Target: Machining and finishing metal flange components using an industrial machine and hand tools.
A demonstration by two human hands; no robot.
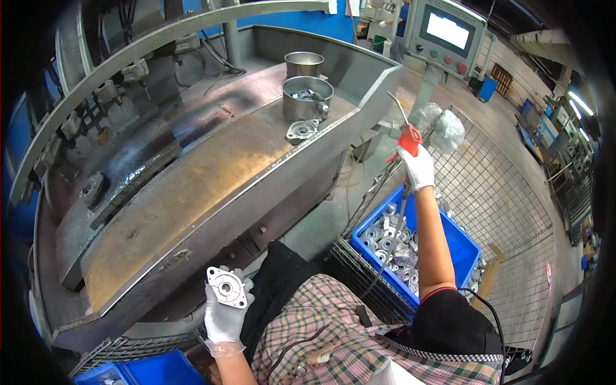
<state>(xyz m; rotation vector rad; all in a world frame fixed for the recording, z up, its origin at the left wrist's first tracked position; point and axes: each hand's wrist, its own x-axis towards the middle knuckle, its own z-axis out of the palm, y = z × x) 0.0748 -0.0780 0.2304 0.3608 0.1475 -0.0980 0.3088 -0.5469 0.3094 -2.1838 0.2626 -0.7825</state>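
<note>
In my gloved left hand (223,316) is a silvery metal flange (227,288) with a round centre hole and two bolt ears, held face up near the machine's front edge. My gloved right hand (418,168) is stretched out to the right, closed round a red air blow gun (409,139). Its thin metal nozzle points up and away, and a hose hangs below it. Under my right forearm stands a blue bin (463,247) with many similar metal parts (401,253) in it.
At left, a metal work trough (192,192) holds two steel pots (307,96) and another flange (301,131) at its far end. A wire mesh cage (513,192) surrounds the blue bin. A control panel (446,38) stands beyond. Another blue bin (163,369) sits at lower left.
</note>
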